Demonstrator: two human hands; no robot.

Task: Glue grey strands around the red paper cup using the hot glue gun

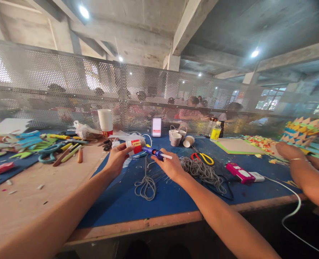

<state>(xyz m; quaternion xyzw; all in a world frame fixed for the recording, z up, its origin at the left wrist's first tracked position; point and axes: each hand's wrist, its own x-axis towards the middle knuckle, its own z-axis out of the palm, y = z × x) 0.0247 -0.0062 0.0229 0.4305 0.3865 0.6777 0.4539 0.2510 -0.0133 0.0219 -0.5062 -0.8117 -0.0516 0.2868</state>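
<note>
My left hand point(118, 157) is closed around a red and white paper cup point(134, 146), tipped on its side, with grey cord at its end facing right. In my right hand point(171, 166) is a blue glue gun point(153, 153), a white glue stick point(167, 156) jutting from its back. The gun's nozzle points left and meets or nearly meets the corded end of the cup; I cannot tell which. A loop of grey cord point(145, 187) hangs or lies below the cup. To the right lies a tangled heap of grey cord point(202, 172).
Yellow-handled scissors point(207, 159), small cord-wrapped cups point(175, 137) and a phone point(156, 127) are beyond my hands. Stacked paper cups point(105, 121) and tools point(67, 153) are left. A magenta power strip point(240, 173) lies right, near a co-worker's hand point(283, 150). Perforated metal screen point(137, 93) behind.
</note>
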